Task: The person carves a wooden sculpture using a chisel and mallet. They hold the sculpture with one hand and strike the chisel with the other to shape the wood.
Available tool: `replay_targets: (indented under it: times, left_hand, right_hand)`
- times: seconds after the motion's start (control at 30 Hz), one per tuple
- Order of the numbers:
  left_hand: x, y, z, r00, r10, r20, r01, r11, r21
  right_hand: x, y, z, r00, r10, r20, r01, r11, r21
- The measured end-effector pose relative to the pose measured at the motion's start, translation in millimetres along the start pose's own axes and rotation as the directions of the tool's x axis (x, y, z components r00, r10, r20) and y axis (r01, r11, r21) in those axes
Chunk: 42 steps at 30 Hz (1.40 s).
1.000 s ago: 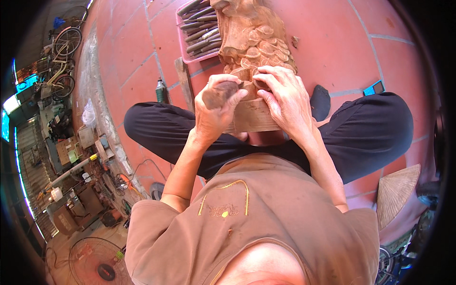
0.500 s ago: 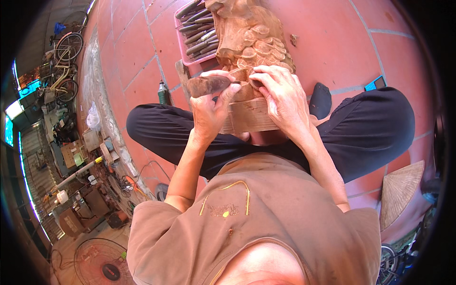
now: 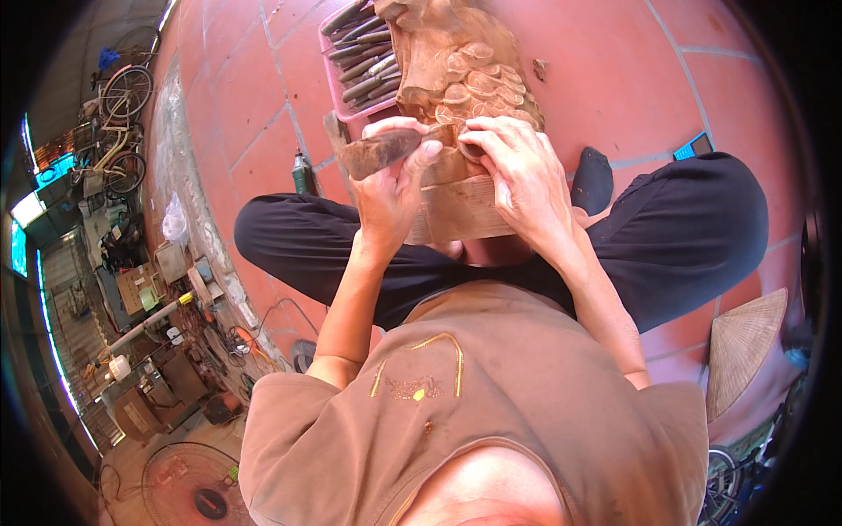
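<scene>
A brown wood carving point(image 3: 469, 74) with rounded, coin-like relief extends away from me, its plain block end point(image 3: 460, 215) close to my lap. My left hand point(image 3: 392, 193) is closed round a carving chisel, whose thick dark wooden handle point(image 3: 375, 155) points left and whose tip end is toward the carving. At the carving's near part, my right hand point(image 3: 531, 180) has its fingers curled and pressed together by the chisel's tip end. Whatever lies under those fingers is mostly hidden. The chisel's blade can hardly be made out.
A pink tray point(image 3: 351, 112) of several carving tools sits left of the carving. Nearby on the tiles stands a green and black power tool point(image 3: 303, 174). My crossed legs flank the work. A blue phone-like device point(image 3: 693, 147) and a conical hat point(image 3: 745, 351) lie to the right.
The chisel's handle has shifted slightly left and tilted a little in my left hand. My right hand stays at nearly the same spot on the carving.
</scene>
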<state>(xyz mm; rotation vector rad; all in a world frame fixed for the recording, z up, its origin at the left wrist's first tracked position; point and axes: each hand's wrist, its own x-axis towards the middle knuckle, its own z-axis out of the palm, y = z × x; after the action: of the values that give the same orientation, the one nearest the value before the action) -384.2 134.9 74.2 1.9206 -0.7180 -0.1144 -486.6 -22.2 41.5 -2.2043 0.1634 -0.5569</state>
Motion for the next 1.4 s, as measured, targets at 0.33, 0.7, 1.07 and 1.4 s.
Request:
replay_targets:
  times: [0.33,0.7,1.07,1.4]
  left_hand:
    - [-2.8,3.9,-4.1,0.998,-0.042,0.054,0.035,0.992,0.120]
    - [-4.6,3.7,-2.7,0.996,0.021,0.083,-0.034,0.987,0.156]
    - [-1.4,7.6,3.8,0.979,0.106,0.176,-0.153,0.948,0.278]
    - [-2.8,9.0,17.5,0.958,0.242,0.153,-0.281,0.894,0.349]
  right_hand:
    - [-0.2,1.7,0.4,1.000,0.007,-0.005,-0.007,1.000,0.001]
    - [0.1,-0.8,-2.0,1.000,0.022,0.002,-0.022,1.000,-0.007]
    - [0.3,1.5,-2.4,1.000,0.028,0.011,-0.028,0.999,0.016]
    - [0.0,3.5,0.7,1.000,0.002,-0.007,-0.002,1.000,0.021]
